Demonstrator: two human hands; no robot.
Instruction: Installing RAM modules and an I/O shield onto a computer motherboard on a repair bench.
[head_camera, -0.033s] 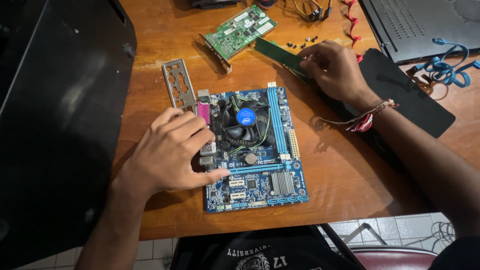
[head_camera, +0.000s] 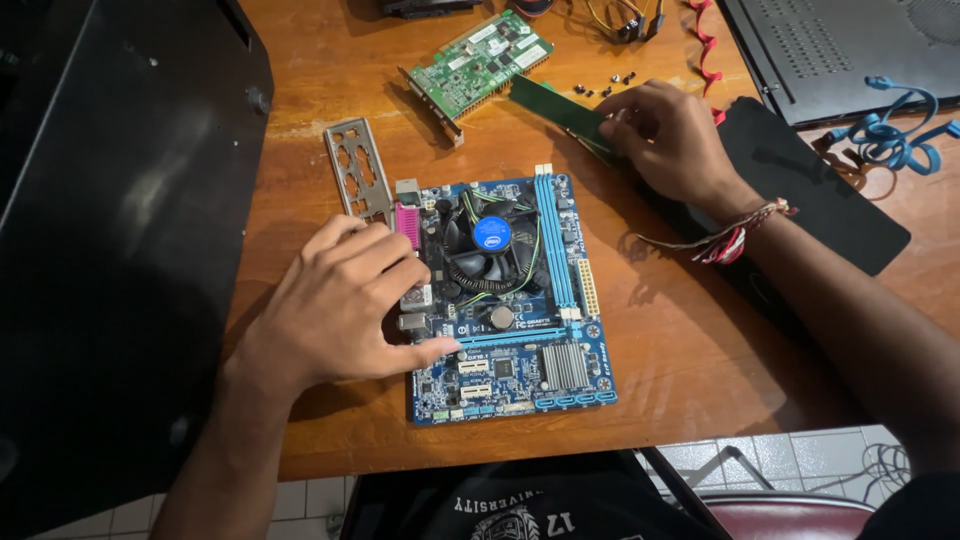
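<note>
The memory stick (head_camera: 560, 115) is being pinched by the right hand (head_camera: 670, 140) at one o'clock of the motherboard (head_camera: 510, 300), steadied by the flat, spread left hand (head_camera: 340, 300); its blue slots (head_camera: 555, 240) are sitting unfilled.

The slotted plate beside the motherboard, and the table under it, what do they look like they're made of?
The slotted plate looks like thin stamped sheet metal: dull silver sheen, punched cutouts. The table looks like varnished wood: orange-brown grain with a soft gloss, though it could be veneer.
</note>
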